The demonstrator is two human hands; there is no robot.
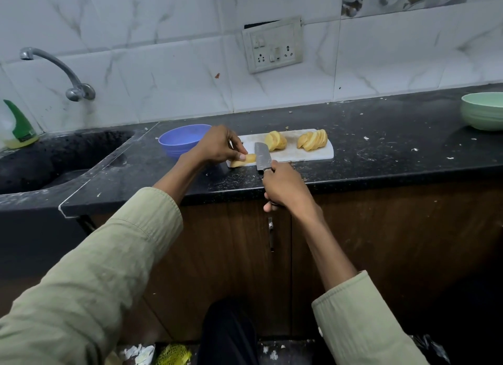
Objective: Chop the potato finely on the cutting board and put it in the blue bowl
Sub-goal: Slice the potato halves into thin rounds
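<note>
A: On the dark tabletop (381, 152), white cutting board (294, 152) lies just right of the blue bowl (185, 140). Bowl interior looks bare from this angle.

B: Potato status?

A: Three lots, all on the board. Two fanned stacks of slices, one mid-board (276, 141), one toward the right end (313, 140). A third potato piece (245, 160) sits at the board's near-left corner.

B: Hands?

A: Left hand (217, 147) has its grip curled over that corner piece, fingertips pinching it down. Right hand (285, 187) has its grip wrapped round the handle of the knife (262, 155); blade points away from the person, resting on the board just right of the held piece.

B: Surroundings?

A: Sink (54, 160) to the left with a tap (57, 70) above it, green-capped bottle (19, 127) at its far corner. Pale green bowl (483, 111) far right on the tabletop, well apart from the board. Switch plate (273, 46) on the tiled wall.
</note>
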